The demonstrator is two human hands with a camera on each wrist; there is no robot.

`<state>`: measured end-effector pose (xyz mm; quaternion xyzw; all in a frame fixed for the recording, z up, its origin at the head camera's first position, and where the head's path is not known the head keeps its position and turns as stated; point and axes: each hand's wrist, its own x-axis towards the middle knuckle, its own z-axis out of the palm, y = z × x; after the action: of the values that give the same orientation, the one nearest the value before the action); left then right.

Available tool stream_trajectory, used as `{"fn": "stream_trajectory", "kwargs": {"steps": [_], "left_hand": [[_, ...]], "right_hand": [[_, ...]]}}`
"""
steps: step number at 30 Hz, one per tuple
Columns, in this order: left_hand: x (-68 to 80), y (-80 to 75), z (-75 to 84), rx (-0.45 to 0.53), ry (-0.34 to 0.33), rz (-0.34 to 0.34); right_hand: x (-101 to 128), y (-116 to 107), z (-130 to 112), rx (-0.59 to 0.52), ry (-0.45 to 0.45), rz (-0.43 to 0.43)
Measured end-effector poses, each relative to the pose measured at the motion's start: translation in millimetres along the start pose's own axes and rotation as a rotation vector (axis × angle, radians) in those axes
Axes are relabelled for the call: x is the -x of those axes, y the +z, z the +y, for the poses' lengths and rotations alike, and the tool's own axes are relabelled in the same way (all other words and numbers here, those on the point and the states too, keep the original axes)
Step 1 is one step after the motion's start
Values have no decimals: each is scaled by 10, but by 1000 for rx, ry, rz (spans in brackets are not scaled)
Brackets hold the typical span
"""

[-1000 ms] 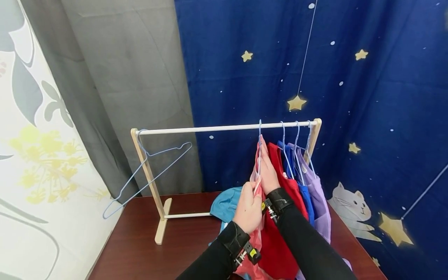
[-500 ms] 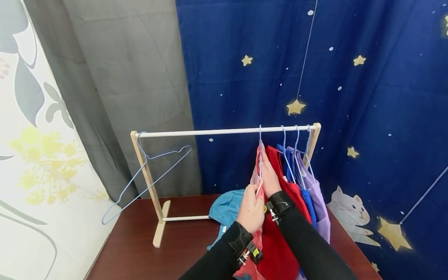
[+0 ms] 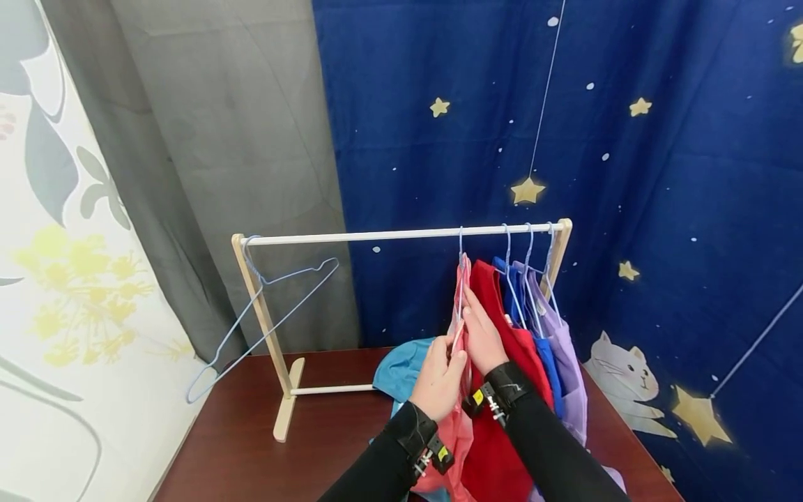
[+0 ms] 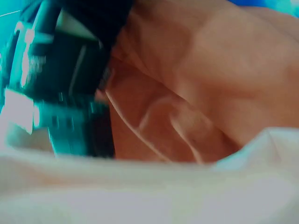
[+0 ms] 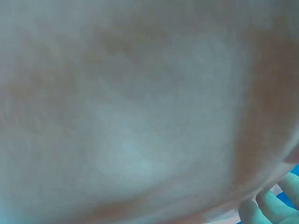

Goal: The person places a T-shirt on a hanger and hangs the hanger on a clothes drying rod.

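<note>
Change: both hands have slid lower along the pink garment than a second ago; then the right hand reached up near the neck of the hanger, and now it lies near the middle of the cloth. The head camera has also shifted a little.
Meaning: I judge the person is smoothing or adjusting the garment downwards, with the hanger hook already over the rail.
Left hand: the left hand (image 3: 441, 376) pinches the front edge of the thin pink fabric garment (image 3: 456, 425) between thumb and fingers, so it is grasping the cloth.
Right hand: the right hand (image 3: 485, 337) lies just beside the left one, with fingers straight and flat against the garment; it holds nothing, it only presses.
Where the garment is: it hangs on a light blue wire hanger (image 3: 461, 268) directly above the hands, on the white rail of the small wooden clothes rack (image 3: 401, 234).
Wrist views: both are blurred and filled with pale cloth and skin, so they add little.
Rack as holder: to the right of the hands hang a red garment (image 3: 498, 418), a blue garment (image 3: 552, 362) and a lilac garment (image 3: 567, 355), each on its own hanger, close together.
Far left of the hands: an empty light blue wire hanger (image 3: 270, 314) hangs tilted at the end of the rail.
Behind the left hand: a teal cloth (image 3: 401, 366) lies on the dark brown wooden surface (image 3: 251, 446).
</note>
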<state>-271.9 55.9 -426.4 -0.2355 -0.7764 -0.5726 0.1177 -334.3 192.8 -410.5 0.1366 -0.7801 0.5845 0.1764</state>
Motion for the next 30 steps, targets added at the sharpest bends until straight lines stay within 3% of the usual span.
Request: {"fn": "stream_trajectory", "kwargs": {"steps": [8,12,16,21,25,30], "left_hand": [[278,-370,-8,-119,-10,-149],[426,-529,-65,-154,18,-173],[591,-679,-151,-214,24,-137],[772,-837,-237,-307,-18,-55],[918,-923,-319,-358,-67,-9],[1067,-1049,-421,-411,-114,78]], "right_hand": [[265,23,-314,-52,-132,22],[433,51,-533,-104,-191,40],[597,142,-769,-131,-258,33],[812,403,-1120,-219,-308,-51],[998,701,-1207,-269,-274,-148],[1161,983,-1005,-221,-108,-184]]}}
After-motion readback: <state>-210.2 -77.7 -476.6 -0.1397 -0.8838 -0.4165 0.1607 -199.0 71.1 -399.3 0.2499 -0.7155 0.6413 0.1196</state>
